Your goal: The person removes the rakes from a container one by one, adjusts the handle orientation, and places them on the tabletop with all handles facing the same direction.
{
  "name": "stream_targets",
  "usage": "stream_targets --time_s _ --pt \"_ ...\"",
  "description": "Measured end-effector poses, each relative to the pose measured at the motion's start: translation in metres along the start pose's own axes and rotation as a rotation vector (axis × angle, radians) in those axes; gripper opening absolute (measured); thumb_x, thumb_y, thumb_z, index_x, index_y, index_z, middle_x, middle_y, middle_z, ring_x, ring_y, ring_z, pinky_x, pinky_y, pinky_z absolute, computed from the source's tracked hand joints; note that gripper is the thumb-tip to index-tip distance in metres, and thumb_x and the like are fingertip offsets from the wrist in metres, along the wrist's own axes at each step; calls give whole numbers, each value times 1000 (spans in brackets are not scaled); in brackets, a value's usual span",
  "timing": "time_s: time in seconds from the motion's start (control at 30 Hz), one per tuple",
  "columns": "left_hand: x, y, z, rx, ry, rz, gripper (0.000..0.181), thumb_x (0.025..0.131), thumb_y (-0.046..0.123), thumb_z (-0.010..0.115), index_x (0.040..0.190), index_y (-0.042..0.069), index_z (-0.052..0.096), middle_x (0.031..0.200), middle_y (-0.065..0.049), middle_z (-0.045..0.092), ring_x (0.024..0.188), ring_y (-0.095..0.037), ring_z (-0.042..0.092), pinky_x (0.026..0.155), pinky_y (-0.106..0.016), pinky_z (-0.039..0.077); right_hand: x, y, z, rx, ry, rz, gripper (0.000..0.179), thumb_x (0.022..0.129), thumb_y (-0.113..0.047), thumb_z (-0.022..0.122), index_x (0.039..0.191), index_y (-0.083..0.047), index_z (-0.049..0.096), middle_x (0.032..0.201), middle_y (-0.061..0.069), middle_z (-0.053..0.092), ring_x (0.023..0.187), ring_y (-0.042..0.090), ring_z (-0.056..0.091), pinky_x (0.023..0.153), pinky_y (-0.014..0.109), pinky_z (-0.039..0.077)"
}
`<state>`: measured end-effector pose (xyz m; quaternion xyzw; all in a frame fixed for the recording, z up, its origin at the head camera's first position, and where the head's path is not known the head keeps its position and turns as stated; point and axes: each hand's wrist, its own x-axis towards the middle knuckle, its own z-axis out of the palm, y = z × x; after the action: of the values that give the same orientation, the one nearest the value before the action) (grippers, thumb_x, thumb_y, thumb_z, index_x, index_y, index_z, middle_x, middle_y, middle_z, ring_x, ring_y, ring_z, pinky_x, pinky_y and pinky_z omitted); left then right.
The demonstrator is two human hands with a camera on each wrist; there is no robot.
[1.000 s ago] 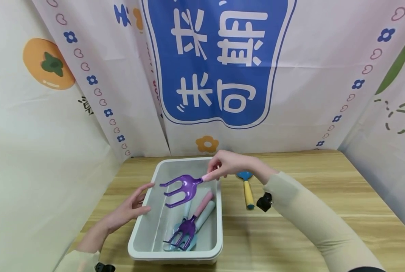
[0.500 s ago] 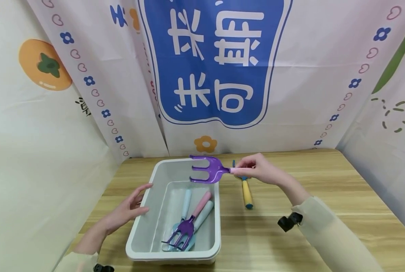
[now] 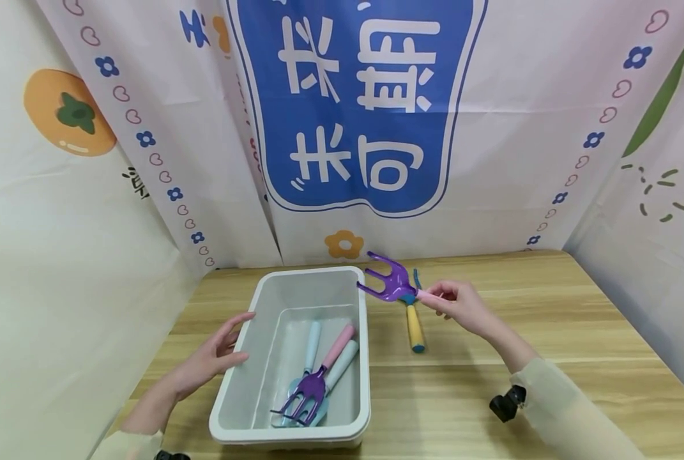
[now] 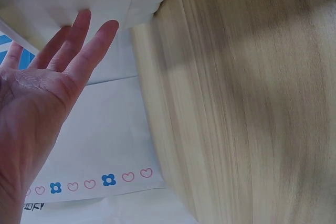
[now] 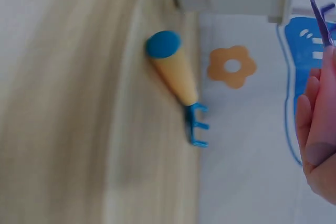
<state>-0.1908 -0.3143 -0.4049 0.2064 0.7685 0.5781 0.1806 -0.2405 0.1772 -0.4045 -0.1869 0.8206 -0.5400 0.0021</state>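
In the head view, my right hand [image 3: 462, 308] grips the pink handle of a purple hand rake [image 3: 396, 282], holding it above the table just right of a grey-white plastic bin [image 3: 364, 377]. My left hand [image 3: 211, 361] rests at the bin's left wall, its fingers fairly straight and the fingertips by the rim. Inside the bin lie another purple hand rake [image 3: 311, 391] with a pink handle, and light blue tools [image 3: 313, 342] partly hidden under it. A blue hand rake with a yellow handle [image 3: 414, 332] lies on the table; the held rake partly covers its head.
The wooden table [image 3: 462, 409] runs back to a white printed cloth [image 3: 502, 160], which hangs behind it. More cloth hangs along the left and right sides. In the right wrist view, the yellow-handled rake [image 5: 176, 69] lies close to the cloth.
My right hand has carried the purple rake rightward from over the bin to over the table beside it. The left hand has stayed at the bin's left side.
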Motion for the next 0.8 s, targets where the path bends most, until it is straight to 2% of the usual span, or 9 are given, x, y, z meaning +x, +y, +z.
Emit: stream_targets --time_s 0.13,0.23,0.33,0.5,0.63,0.8 --pt "0 -1 0 3 -3 7 68 99 4 53 154 12 13 141 -43 29 111 -31 57 81 -45 54 2 32 3 46 12 17 23 98 -17 60 111 2 62 82 5 60 70 25 57 60 40 55" --pt "0 -3 -1 6 -5 8 68 99 4 53 154 12 13 141 -42 29 111 -31 57 81 -45 54 1 44 3 71 32 26 26 99 -20 58 112 3 60 83 8 59 73 29 58 61 42 56" --pt "0 -4 -2 5 -8 4 68 99 4 52 154 12 13 141 -42 29 111 -31 57 81 -45 54 0 52 2 80 59 44 28 100 -21 57 110 6 57 83 11 58 74 31 58 63 43 56" --pt "-1 -3 -1 6 -8 6 68 99 5 53 154 12 12 142 -43 27 113 -33 56 82 -45 54 -1 63 -1 76 157 93 29 99 -17 59 106 11 54 87 19 58 76 30 58 65 42 56" --pt "-1 -1 -1 11 -8 9 69 99 5 53 154 12 12 142 -43 27 113 -33 55 82 -44 54 -2 72 -4 66 218 109 30 98 -10 58 112 16 51 96 25 59 84 36 59 70 42 57" --pt "-1 0 -1 16 -4 2 69 99 5 53 154 12 13 142 -42 28 114 -34 55 82 -43 54 -4 82 -7 53 244 109 31 98 -4 56 118 18 46 105 32 57 88 39 59 70 39 57"
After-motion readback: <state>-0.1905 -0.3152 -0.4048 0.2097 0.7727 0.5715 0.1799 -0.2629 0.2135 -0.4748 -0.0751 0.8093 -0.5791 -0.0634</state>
